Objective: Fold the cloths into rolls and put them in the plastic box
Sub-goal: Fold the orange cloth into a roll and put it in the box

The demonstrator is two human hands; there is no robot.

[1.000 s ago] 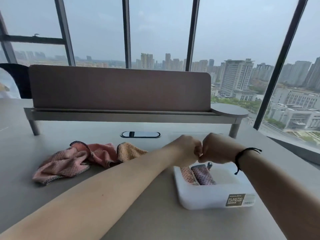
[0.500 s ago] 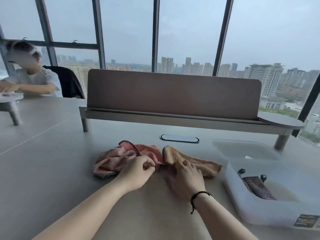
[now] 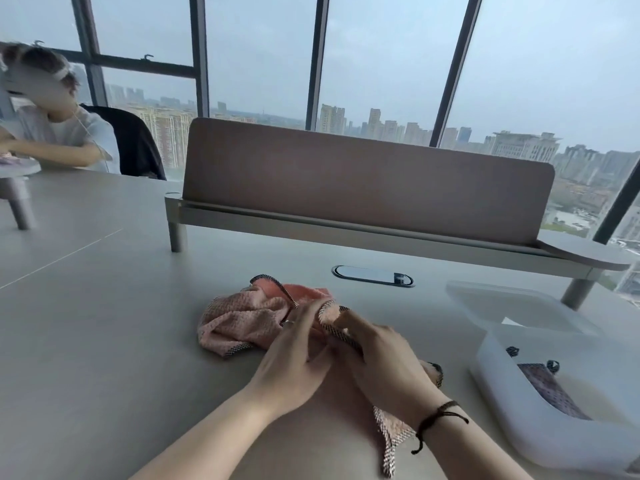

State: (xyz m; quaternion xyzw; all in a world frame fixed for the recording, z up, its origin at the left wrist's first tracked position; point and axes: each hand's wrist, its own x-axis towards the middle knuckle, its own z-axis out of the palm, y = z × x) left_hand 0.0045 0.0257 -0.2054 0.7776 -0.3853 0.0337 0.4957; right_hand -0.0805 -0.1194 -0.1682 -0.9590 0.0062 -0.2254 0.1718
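Note:
A crumpled heap of pink cloths (image 3: 242, 323) with dark checked hems lies on the grey table in front of me. My left hand (image 3: 294, 355) and my right hand (image 3: 381, 362) meet over its right side, both gripping a peach-pink cloth (image 3: 394, 434) that trails down under my right wrist. The white plastic box (image 3: 554, 434) stands at the right with a purple rolled cloth (image 3: 547, 386) inside.
The box's clear lid (image 3: 512, 306) lies flat behind the box. A brown desk divider (image 3: 363, 181) on metal legs crosses the table behind the cloths, with a cable port (image 3: 374, 276) in front of it. Another person (image 3: 52, 133) sits at the far left.
Both hands left the plastic box, moved left to the cloth heap, and have taken hold of one cloth and drawn it toward me. The view has turned left.

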